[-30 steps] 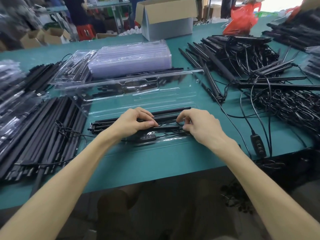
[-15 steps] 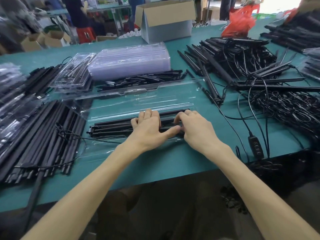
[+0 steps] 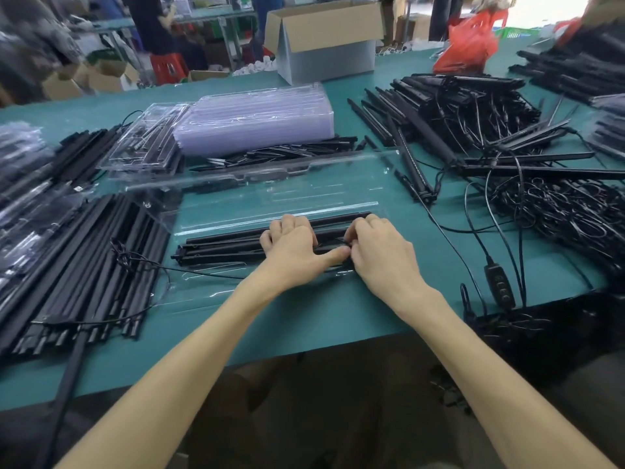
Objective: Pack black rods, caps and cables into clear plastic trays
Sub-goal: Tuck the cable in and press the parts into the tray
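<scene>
The black rods [image 3: 220, 243] lay in the near channel of the clear tray [image 3: 270, 204]. They looked light and stiff, best pressed down along their middle, while the thin tray would likely flex. The left hand [image 3: 296, 253] curled its fingers over them, thumb stretched rightward. The right hand [image 3: 382, 257] bent inward at a thin, floppy cable [image 3: 333, 246]. Its fingertips were hidden, so I cannot tell whether it pinched.
</scene>
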`<state>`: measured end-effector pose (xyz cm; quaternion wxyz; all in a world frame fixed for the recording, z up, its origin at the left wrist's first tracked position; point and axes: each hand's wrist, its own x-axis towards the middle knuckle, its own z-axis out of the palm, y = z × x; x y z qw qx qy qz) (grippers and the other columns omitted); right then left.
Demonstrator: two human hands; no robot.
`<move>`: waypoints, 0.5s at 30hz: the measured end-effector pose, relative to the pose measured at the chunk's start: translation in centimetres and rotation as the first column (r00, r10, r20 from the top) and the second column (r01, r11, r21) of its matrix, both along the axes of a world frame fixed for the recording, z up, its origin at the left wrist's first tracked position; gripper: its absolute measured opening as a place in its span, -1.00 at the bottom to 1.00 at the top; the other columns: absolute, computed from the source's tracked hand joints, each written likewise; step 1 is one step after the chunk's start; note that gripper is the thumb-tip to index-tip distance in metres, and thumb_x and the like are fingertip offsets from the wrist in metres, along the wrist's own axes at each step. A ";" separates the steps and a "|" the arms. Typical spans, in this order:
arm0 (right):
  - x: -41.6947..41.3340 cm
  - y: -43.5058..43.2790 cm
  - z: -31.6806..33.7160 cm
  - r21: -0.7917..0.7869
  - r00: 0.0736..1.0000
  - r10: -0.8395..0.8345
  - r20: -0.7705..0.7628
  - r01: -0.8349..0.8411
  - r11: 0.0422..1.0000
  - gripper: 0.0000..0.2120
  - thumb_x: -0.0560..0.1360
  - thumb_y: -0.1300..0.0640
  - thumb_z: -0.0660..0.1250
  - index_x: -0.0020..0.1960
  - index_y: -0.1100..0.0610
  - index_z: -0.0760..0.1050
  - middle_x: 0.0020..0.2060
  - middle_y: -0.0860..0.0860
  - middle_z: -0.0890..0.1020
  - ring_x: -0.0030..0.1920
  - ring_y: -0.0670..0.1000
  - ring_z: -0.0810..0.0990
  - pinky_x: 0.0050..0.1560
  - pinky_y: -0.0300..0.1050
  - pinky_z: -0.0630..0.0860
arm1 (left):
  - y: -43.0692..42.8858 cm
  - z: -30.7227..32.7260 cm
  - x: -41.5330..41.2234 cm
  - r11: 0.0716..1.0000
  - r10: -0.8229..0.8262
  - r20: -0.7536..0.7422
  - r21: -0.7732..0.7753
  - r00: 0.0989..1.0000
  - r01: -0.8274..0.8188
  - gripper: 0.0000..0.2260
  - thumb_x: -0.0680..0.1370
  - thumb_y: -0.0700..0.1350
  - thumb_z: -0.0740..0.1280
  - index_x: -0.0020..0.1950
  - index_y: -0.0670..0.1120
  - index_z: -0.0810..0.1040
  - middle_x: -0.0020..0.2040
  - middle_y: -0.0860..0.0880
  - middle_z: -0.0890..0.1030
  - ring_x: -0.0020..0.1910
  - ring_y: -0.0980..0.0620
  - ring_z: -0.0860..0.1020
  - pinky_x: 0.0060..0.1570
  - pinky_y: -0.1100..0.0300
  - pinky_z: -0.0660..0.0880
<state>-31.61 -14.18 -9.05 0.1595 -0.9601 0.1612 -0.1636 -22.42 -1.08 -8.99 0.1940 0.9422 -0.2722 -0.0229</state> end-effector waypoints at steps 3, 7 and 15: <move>0.0 0.0 -0.2 0.003 1.000 0.014 0.002 -0.014 1.000 -0.84 0.61 0.19 0.17 0.13 0.08 0.48 0.11 -0.01 0.52 0.17 0.04 0.43 -0.15 -0.07 0.32 | 0.3 0.1 0.1 1.000 -0.023 -0.022 -0.012 0.999 0.022 -0.41 0.31 0.48 0.37 -0.05 -0.02 0.44 0.04 0.04 0.38 0.09 -0.01 0.29 0.10 0.09 0.19; 0.2 -0.5 0.0 0.031 0.999 0.042 -0.022 -0.041 0.999 -0.82 0.63 0.15 0.17 0.16 0.07 0.52 0.13 -0.01 0.52 0.22 0.03 0.43 -0.11 -0.06 0.34 | 0.3 0.0 -0.4 0.999 -0.031 -0.008 -0.009 0.999 0.031 -0.40 0.34 0.48 0.35 -0.02 -0.02 0.40 0.09 0.04 0.38 0.14 -0.01 0.27 0.12 0.09 0.15; 1.2 -0.2 0.8 0.220 0.999 -0.052 0.011 0.048 0.974 -0.83 0.55 -0.08 0.39 -0.03 0.01 0.64 -0.09 -0.05 0.64 -0.01 0.05 0.59 -0.07 -0.06 0.46 | 0.4 0.5 -0.7 0.995 -0.063 -0.053 0.071 0.997 0.066 -0.20 0.14 0.64 0.18 0.01 0.00 0.38 0.09 0.05 0.33 0.13 0.01 0.23 0.23 0.07 0.17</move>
